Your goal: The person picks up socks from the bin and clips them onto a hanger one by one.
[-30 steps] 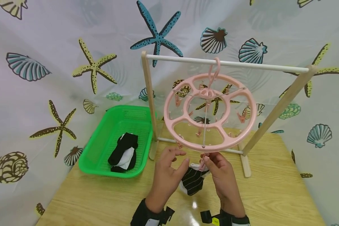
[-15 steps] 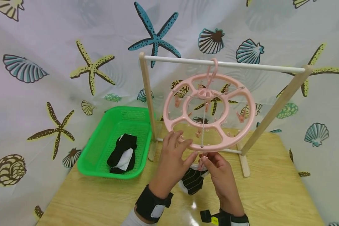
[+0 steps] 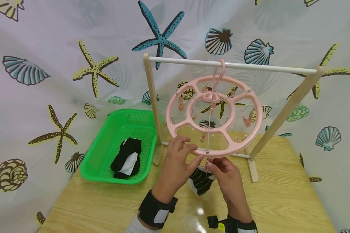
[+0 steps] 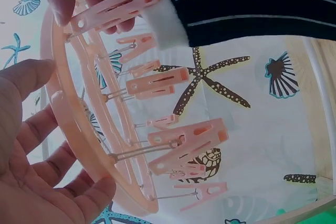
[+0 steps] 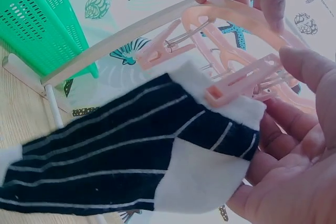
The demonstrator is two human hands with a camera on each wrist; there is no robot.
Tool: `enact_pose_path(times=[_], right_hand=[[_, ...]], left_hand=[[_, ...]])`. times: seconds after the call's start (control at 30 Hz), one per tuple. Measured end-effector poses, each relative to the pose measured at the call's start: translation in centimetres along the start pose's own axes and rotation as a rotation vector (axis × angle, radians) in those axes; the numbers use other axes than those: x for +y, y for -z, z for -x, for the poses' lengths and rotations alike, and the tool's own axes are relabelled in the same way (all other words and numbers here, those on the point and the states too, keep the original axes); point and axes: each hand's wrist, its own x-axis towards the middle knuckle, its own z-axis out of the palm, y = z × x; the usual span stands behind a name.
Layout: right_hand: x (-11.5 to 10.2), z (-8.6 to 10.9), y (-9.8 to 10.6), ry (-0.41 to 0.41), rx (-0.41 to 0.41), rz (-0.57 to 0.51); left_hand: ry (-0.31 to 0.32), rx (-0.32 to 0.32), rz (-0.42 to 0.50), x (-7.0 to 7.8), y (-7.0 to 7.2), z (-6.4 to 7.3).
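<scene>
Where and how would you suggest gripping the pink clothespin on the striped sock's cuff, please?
I'd pinch the pink clothespin by its upper handle end, probably from the right, as the right hand does: its lower end sits on the white cuff of the striped sock, and the left hand is on the left.

Black wristbands [image 3: 149,206] with pale patches [image 3: 161,216]; yellow label [image 3: 221,226] on the right one; whitish left sleeve [image 3: 140,226]
</scene>
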Motion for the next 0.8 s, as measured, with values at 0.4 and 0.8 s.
enact_pose_path(times=[0.4, 0.8], right_hand=[[0.0, 0.3, 0.3, -0.003, 0.158, -0.064], [-1.1, 0.5, 1.8, 0.092, 0.287, -0.157]], left_hand=[[-0.046, -0.001, 0.013, -0.7, 0.4, 0.5], [-0.164, 0.029, 0.004, -2.3, 1.3, -0.2]])
